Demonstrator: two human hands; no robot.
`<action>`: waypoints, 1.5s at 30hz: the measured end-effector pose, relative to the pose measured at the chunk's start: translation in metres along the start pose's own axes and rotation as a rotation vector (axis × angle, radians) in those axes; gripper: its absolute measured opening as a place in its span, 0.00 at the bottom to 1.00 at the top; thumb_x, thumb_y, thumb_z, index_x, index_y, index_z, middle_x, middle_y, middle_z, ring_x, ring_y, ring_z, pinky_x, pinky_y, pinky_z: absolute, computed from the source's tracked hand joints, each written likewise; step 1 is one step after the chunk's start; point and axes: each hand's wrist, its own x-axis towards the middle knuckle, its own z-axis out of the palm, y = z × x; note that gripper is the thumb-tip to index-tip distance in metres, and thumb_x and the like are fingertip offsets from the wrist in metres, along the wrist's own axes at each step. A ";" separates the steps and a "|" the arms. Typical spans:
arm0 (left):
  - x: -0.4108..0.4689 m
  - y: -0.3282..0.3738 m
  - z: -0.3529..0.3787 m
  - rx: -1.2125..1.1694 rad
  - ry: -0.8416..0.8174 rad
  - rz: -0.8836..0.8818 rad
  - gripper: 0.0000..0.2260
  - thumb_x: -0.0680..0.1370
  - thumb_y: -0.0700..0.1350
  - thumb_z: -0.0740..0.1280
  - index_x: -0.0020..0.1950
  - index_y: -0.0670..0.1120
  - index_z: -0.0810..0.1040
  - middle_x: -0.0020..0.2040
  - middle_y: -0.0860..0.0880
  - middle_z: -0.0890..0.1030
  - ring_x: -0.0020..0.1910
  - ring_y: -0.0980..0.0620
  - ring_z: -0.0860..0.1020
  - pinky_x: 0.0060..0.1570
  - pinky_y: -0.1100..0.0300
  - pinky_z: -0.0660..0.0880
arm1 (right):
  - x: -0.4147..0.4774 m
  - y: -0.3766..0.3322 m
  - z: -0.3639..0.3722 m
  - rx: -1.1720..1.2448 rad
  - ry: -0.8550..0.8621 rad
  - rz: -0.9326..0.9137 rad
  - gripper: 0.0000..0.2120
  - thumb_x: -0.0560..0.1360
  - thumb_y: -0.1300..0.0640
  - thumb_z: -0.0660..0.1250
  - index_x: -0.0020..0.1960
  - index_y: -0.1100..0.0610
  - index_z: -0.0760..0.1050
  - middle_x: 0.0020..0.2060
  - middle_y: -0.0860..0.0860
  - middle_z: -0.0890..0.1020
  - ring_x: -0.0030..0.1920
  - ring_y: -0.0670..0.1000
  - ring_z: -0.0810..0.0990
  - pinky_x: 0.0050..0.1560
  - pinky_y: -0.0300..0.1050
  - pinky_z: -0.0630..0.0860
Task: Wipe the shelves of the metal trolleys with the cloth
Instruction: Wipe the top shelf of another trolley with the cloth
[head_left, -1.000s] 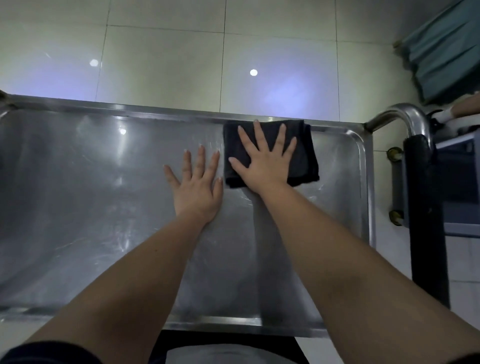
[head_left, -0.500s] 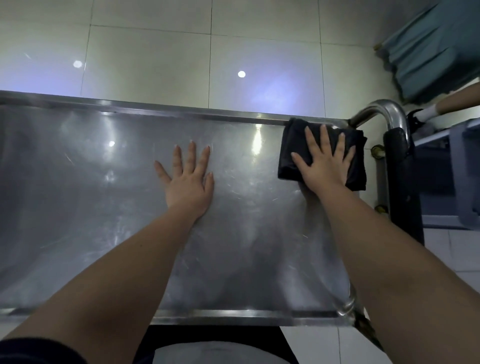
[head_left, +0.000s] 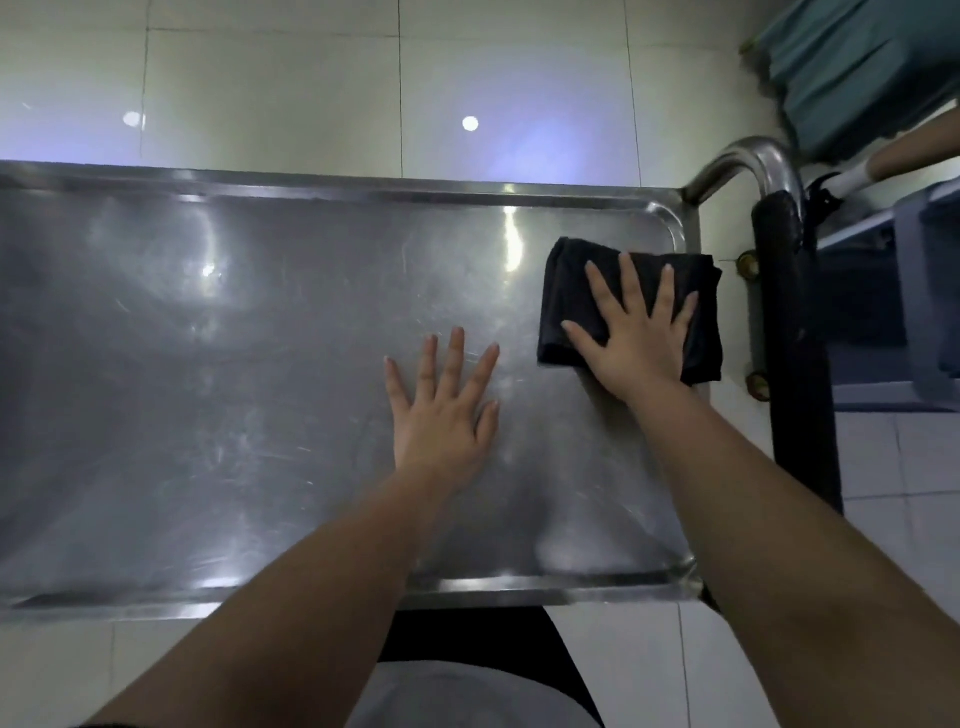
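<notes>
Top shelf (head_left: 249, 395) of a stainless-steel trolley is seen from above, scratched and glossy, with light glare spots on it. A folded black cloth (head_left: 574, 291) is laid flat on the shelf near its far right corner, and the cloth's right edge is lapped over the raised right rim. The right hand (head_left: 636, 340) is pressed flat on the cloth, fingers straight and spread, palm down; nothing is gripped or pinched by it. The left hand (head_left: 441, 415) is laid flat on bare metal just left of the cloth and nearer the person, fingers straight and spread, nothing held; a small gap is kept between it and the cloth. A curved chrome handle tube (head_left: 748, 158) is seen at the far right corner, with a black padded bar (head_left: 787, 322) run down beside the shelf's right rim. Two brass-coloured bolts (head_left: 748, 263) are seen between rim and bar. Pale glossy floor tiles (head_left: 311, 88) are seen beyond the shelf, and teal fabric (head_left: 857, 67) is seen top right.
</notes>
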 end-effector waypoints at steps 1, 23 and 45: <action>0.000 0.001 -0.001 -0.007 -0.006 -0.002 0.26 0.82 0.61 0.40 0.79 0.61 0.36 0.81 0.50 0.38 0.79 0.44 0.37 0.71 0.31 0.35 | -0.022 0.001 0.008 0.007 -0.012 0.002 0.36 0.74 0.25 0.41 0.78 0.35 0.36 0.80 0.45 0.40 0.78 0.63 0.36 0.73 0.69 0.34; 0.000 0.002 0.000 0.002 0.054 -0.002 0.26 0.82 0.60 0.42 0.81 0.60 0.41 0.82 0.49 0.42 0.80 0.44 0.40 0.72 0.30 0.39 | 0.030 -0.009 -0.012 0.022 -0.012 -0.006 0.35 0.74 0.24 0.44 0.77 0.32 0.38 0.80 0.44 0.40 0.77 0.65 0.36 0.73 0.69 0.35; -0.009 -0.049 -0.018 -0.040 0.045 0.065 0.25 0.84 0.57 0.48 0.81 0.57 0.46 0.82 0.48 0.46 0.80 0.43 0.44 0.74 0.35 0.38 | -0.196 -0.006 0.078 -0.039 -0.023 -0.034 0.36 0.73 0.25 0.43 0.78 0.34 0.41 0.80 0.45 0.46 0.78 0.64 0.38 0.72 0.69 0.34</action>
